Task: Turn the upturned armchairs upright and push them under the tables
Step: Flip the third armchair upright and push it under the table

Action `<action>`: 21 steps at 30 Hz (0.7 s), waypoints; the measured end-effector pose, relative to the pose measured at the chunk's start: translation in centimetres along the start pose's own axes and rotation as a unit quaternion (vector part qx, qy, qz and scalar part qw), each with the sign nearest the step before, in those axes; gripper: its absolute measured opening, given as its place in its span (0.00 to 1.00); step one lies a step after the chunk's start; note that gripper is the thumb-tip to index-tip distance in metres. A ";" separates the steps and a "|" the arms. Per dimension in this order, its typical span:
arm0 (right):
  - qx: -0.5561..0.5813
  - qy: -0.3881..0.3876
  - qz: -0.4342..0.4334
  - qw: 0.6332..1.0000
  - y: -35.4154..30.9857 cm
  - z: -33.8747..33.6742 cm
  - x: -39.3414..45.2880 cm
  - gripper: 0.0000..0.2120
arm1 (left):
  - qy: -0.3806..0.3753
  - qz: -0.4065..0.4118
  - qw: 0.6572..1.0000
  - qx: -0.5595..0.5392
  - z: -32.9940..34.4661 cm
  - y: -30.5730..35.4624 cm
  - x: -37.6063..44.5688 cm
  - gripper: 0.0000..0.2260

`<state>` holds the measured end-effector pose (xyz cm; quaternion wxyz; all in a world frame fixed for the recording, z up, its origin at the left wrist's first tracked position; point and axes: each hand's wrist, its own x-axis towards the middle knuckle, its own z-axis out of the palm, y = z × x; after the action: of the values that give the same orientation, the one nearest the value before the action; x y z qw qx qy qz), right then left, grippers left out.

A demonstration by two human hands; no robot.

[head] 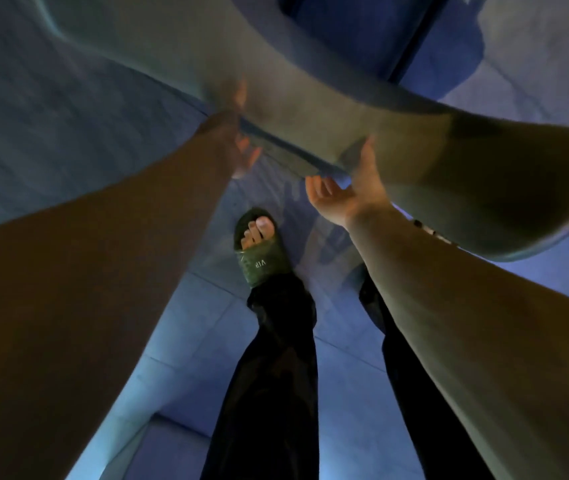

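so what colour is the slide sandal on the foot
Dark green, with pale "VIP" lettering on the strap of the sandal; clearest in the head view.

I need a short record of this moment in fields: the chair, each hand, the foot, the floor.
chair: blurred grey upholstered armchair, lifted and tilted above the floor
left hand: left hand at the chair's lower edge, grip blurred
right hand: right hand under the same edge, thumb on the chair
foot: dark green slide sandal, toes visible, black trouser leg
floor: bluish tiled floor
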<state>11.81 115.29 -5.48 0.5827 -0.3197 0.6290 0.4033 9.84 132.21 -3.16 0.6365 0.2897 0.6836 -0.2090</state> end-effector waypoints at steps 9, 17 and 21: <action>0.080 0.003 -0.041 0.996 0.2 1.8 1.1 0.43 | 0.009 0.057 0.998 -0.032 2.6 -0.1 1.7 0.27; 0.057 0.023 -0.048 0.997 0.0 0.1 0.8 0.38 | 0.004 0.043 0.998 -0.049 2.2 -0.9 1.1 0.34; 0.048 0.043 -0.073 0.995 0.1 -0.3 -2.0 0.30 | -0.002 0.052 0.998 -0.026 2.4 -1.0 -1.4 0.33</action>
<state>11.84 114.98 -3.49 0.5981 -0.3532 0.6469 0.3148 11.02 129.67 -2.10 0.6553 0.3076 0.6714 -0.1586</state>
